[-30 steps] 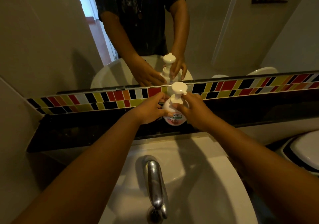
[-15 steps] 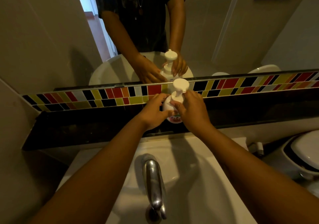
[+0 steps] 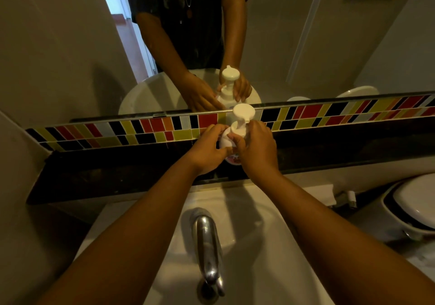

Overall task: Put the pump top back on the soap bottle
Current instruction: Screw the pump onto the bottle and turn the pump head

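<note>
White soap bottle (image 3: 226, 142) stands on the dark ledge (image 3: 329, 149) behind the sink (image 3: 270, 246); my left hand (image 3: 207, 150) grips its body, my right hand (image 3: 256, 147) its collar under the pump top (image 3: 243, 111).

Since 1 s earlier, the right hand (image 3: 256, 150) shifted from the side of the white plastic soap bottle (image 3: 226, 141) up to the collar beneath the round white pump top (image 3: 243, 111), its fingers curled tighter.

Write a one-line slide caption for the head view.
Both hands, left hand and right hand, steady a soap bottle, pump top on.
</note>
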